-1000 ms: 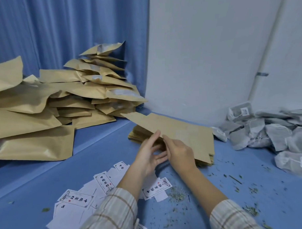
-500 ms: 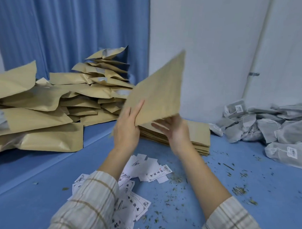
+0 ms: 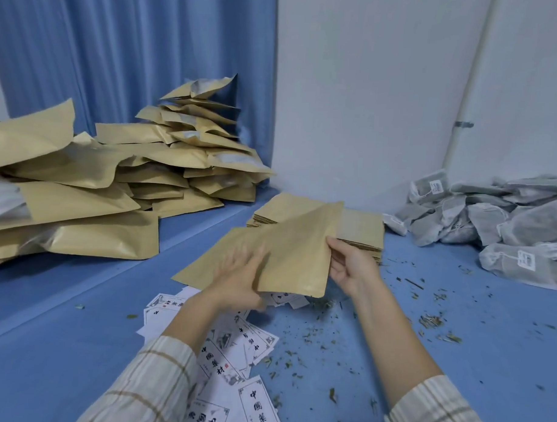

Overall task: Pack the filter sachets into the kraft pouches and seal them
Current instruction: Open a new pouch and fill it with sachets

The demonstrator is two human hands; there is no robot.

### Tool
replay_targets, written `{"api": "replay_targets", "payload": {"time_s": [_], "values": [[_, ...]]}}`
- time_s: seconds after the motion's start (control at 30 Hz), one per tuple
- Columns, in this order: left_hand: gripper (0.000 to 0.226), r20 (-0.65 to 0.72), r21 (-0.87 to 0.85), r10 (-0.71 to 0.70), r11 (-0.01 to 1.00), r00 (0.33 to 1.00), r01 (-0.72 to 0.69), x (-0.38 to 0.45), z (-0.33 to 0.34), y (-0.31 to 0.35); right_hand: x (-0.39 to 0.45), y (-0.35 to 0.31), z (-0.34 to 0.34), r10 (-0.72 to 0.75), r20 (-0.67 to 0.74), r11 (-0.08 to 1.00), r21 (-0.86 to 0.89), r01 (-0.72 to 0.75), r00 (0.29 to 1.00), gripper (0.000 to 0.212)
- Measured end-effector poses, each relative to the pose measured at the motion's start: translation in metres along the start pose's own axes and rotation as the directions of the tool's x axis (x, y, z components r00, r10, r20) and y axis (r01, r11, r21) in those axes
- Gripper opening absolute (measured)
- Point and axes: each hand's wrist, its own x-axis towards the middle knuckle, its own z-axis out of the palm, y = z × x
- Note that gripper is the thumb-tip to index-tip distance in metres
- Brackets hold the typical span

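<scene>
An empty flat kraft pouch (image 3: 288, 252) is held low over the blue surface in front of me. My right hand (image 3: 348, 267) pinches its right edge, thumb on top. My left hand (image 3: 240, 275) is blurred, with fingers spread against the pouch's lower left part. Behind the pouch lies a flat stack of empty kraft pouches (image 3: 362, 226). A heap of grey filter sachets (image 3: 491, 224) with small white tags is piled at the right against the wall.
A tall pile of filled kraft pouches (image 3: 120, 186) covers the left side before a blue curtain (image 3: 134, 48). White printed labels (image 3: 231, 357) lie scattered near my left forearm. Dry herb crumbs (image 3: 431, 320) litter the blue surface. A white wall stands behind.
The pouch, raised upright half a second ago, has come down to lie nearly flat in front of me. My left hand has slid onto its lower part; my right hand now holds its right edge.
</scene>
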Motion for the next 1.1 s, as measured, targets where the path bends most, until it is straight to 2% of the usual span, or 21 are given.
{"api": "replay_targets", "payload": {"time_s": [0.03, 0.07, 0.1, 0.13, 0.2, 0.27, 0.37, 0.5, 0.63, 0.8, 0.97, 1.03, 1.1], "values": [[0.108, 0.046, -0.165, 0.061, 0.985, 0.997, -0.053, -0.002, -0.004, 0.006, 0.000, 0.004, -0.002, 0.019, 0.006, 0.999, 0.029, -0.019, 1.000, 0.004], [0.105, 0.047, -0.370, 0.121, 0.924, 0.992, -0.095, -0.005, -0.007, 0.013, 0.001, 0.007, -0.003, 0.032, 0.006, 0.998, 0.045, -0.033, 0.999, 0.004], [0.097, 0.000, -0.563, 0.151, 0.817, 0.988, -0.125, -0.007, -0.010, 0.022, 0.001, 0.009, -0.003, 0.043, 0.008, 0.997, 0.058, -0.044, 0.999, 0.003], [0.085, -0.080, -0.694, 0.133, 0.704, 0.988, -0.151, -0.006, -0.012, 0.032, 0.000, 0.011, -0.002, 0.052, 0.010, 0.996, 0.074, -0.052, 0.999, 0.003], [0.055, -0.227, -0.786, -0.010, 0.592, 0.974, -0.177, 0.002, -0.012, 0.055, -0.002, 0.013, 0.000, 0.061, 0.037, 0.993, 0.102, -0.064, 0.997, 0.003], [0.041, -0.291, -0.816, -0.161, 0.557, 0.943, -0.157, 0.015, -0.009, 0.075, -0.004, 0.015, 0.003, 0.062, 0.081, 0.993, 0.095, -0.070, 0.995, 0.003], [0.035, -0.346, -0.798, -0.330, 0.596, 0.878, -0.090, 0.029, 0.002, 0.093, -0.003, 0.021, 0.006, 0.013, 0.124, 1.000, -0.016, -0.011, 0.992, 0.003], [0.027, -0.405, -0.813, -0.474, 0.577, 0.782, -0.072, 0.031, 0.015, 0.102, -0.003, 0.026, 0.004, -0.065, 0.194, 0.982, -0.159, 0.097, 0.979, 0.014], [0.025, -0.380, -0.865, -0.560, 0.497, 0.736, -0.069, 0.032, 0.022, 0.105, -0.004, 0.032, -0.002, -0.069, 0.215, 0.972, -0.207, 0.115, 0.974, 0.016], [0.022, -0.319, -0.897, -0.600, 0.441, 0.734, -0.029, 0.039, 0.033, 0.102, -0.001, 0.039, -0.010, -0.037, 0.234, 0.976, -0.198, 0.085, 0.972, 0.012], [0.020, -0.334, -0.886, -0.596, 0.464, 0.730, -0.027, 0.041, 0.039, 0.099, 0.002, 0.045, -0.018, -0.015, 0.213, 0.989, -0.141, 0.046, 0.977, 0.010], [0.019, -0.385, -0.847, -0.572, 0.531, 0.724, -0.031, 0.042, 0.040, 0.097, 0.002, 0.043, -0.018, -0.030, 0.199, 0.989, -0.138, 0.058, 0.980, 0.010], [0.021, -0.482, -0.754, -0.508, 0.656, 0.714, -0.043, 0.042, 0.043, 0.098, 0.003, 0.041, -0.015, -0.139, 0.138, 0.951, -0.259, 0.171, 0.981, 0.013]]}}
